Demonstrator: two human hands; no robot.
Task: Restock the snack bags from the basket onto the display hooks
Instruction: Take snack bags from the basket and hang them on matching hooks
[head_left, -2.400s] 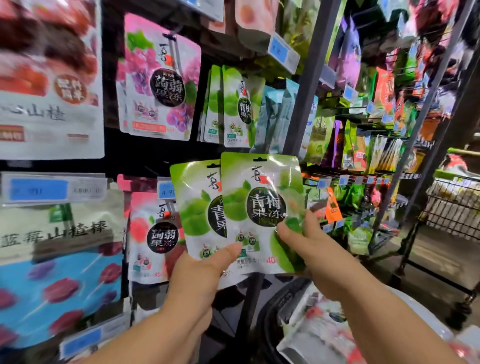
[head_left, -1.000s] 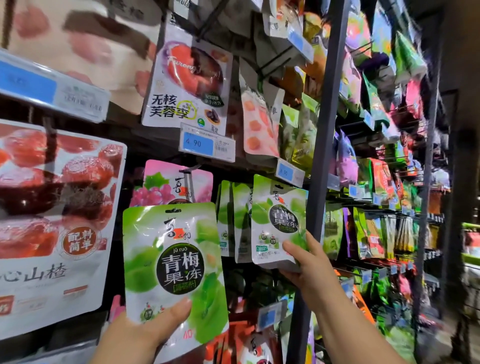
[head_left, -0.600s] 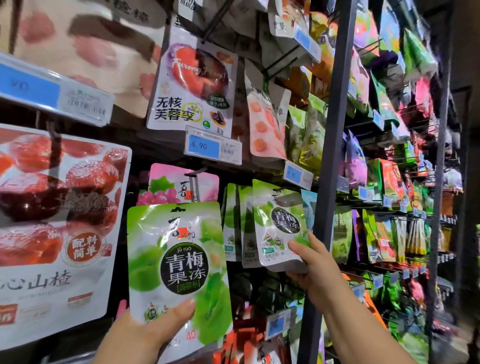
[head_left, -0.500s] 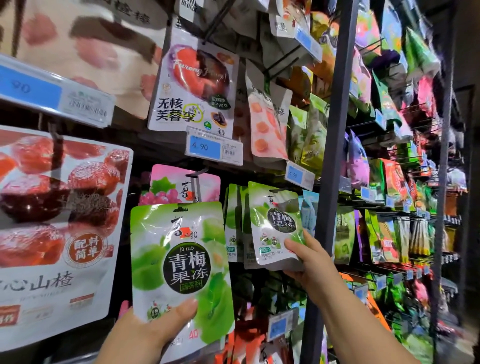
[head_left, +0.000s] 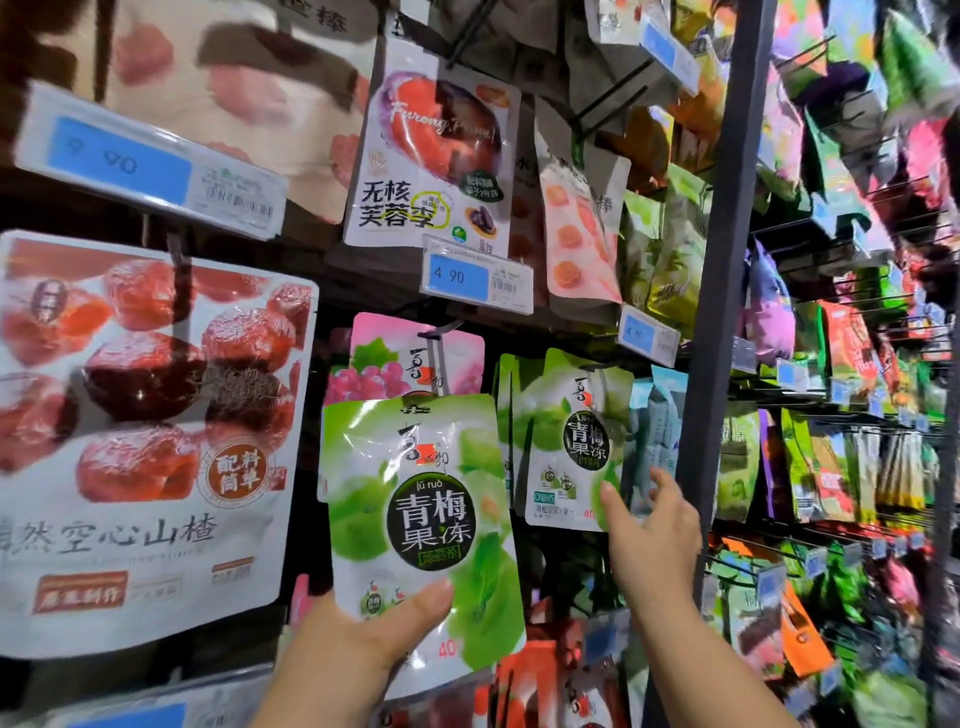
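Note:
My left hand (head_left: 358, 644) grips a green plum-jelly bag (head_left: 421, 519) by its bottom edge, thumb on the front, and holds it upright before the display. A second green bag (head_left: 571, 441) hangs on a display hook (head_left: 597, 367) with several like bags behind it. My right hand (head_left: 652, 535) hovers just below and right of that hanging bag with fingers spread and holds nothing; its fingertips are near the bag's lower right corner. The basket is out of view.
A pink grape-jelly bag (head_left: 410, 358) hangs behind the held bag. A large red hawthorn bag (head_left: 140, 441) fills the left. Blue price tags (head_left: 475, 278) jut out above. A dark upright post (head_left: 711, 312) stands just right of my right hand, with more hooks of snacks beyond it.
My right hand has let go of the second green bag, which now hangs on the hook. My left hand still holds its bag, shifted slightly right.

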